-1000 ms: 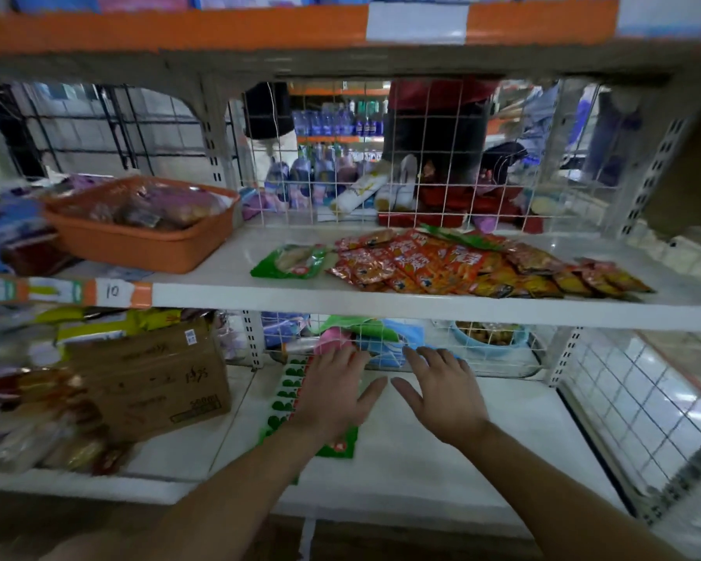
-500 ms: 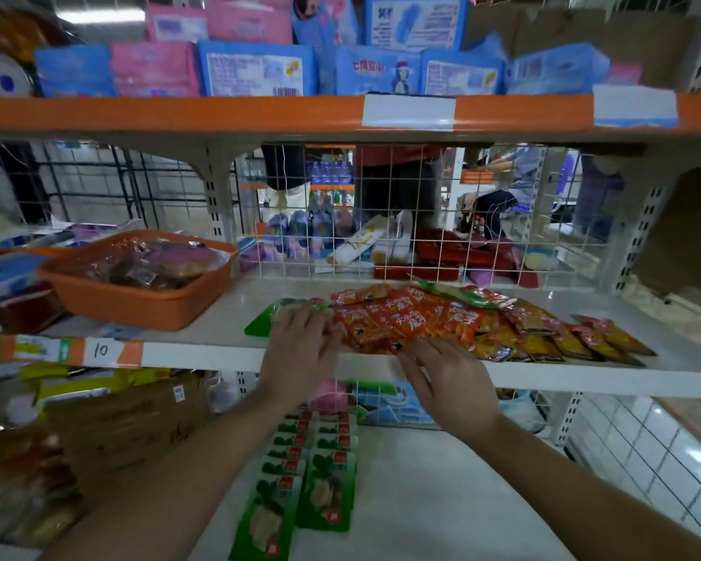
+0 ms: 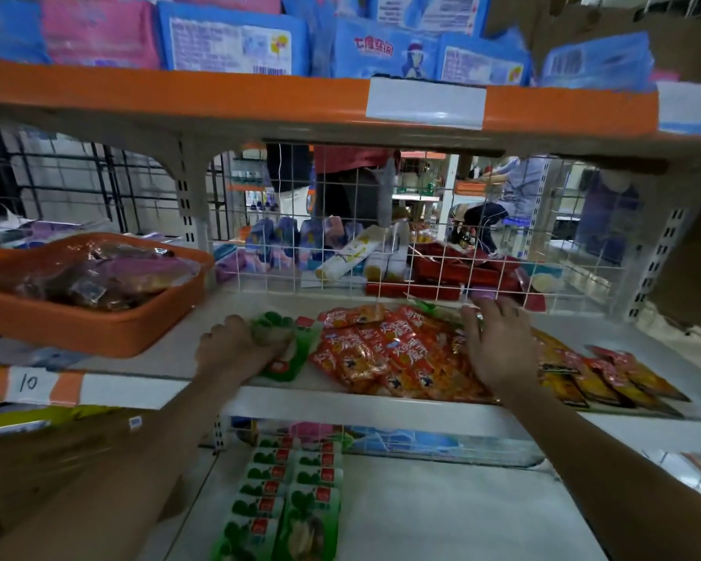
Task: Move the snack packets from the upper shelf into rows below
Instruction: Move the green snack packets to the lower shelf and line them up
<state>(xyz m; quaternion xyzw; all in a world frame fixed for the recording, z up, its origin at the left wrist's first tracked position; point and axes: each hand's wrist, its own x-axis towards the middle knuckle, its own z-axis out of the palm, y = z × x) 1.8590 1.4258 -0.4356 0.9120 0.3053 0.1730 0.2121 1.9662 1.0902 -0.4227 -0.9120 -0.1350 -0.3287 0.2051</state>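
Packets are being taken from the upper shelf [image 3: 644,338], where a green packet [image 3: 290,350] is being clutched under the curled fingers of the left grip [image 3: 239,352], near the front edge. The right grip [image 3: 498,350] is being laid flat, fingers straight and spread, on the red packets [image 3: 381,354] heaped just beside; nothing is being clasped by it. By the look of it, the heap is being steadied so that it is not dragged along with the green one. Yellow packets [image 3: 608,378] are lying fanned at the right end of the same shelf. On the lower shelf [image 3: 462,516], two rows [image 3: 292,491] of green packets are being built, overlapped like tiles and running front to back, probably so that each label is being kept readable. The held green packet is lying flat, its long axis running roughly front to back and its red-marked end pointing toward the front edge. Much the same heading is being kept by the rows below, so little turning is likely to be needed. A basket [image 3: 90,317] is sitting at the left.
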